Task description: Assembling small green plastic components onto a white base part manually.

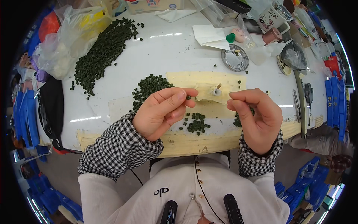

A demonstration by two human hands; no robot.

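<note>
My left hand (160,112) is closed in a pinch, with a small dark green piece (188,98) at its fingertips. Across from it, my right hand (259,117) has thumb and forefinger pressed together; whatever is between them is too small to make out. Between and just beyond the hands, a small white holder with a brown stick (217,88) stands on a cream taped pad (179,78). A heap of dark green pieces (151,84) lies beyond my left hand, and a smaller pile (197,124) sits near the table's front edge. More pieces show partly behind my right hand.
A large spread of green pieces (104,48) covers the far left, beside plastic bags (71,41). At the far right are a round metal lid (235,58), white paper (210,36), a mug (274,18) and a thread spool (272,36). Tweezers (296,104) lie rightward.
</note>
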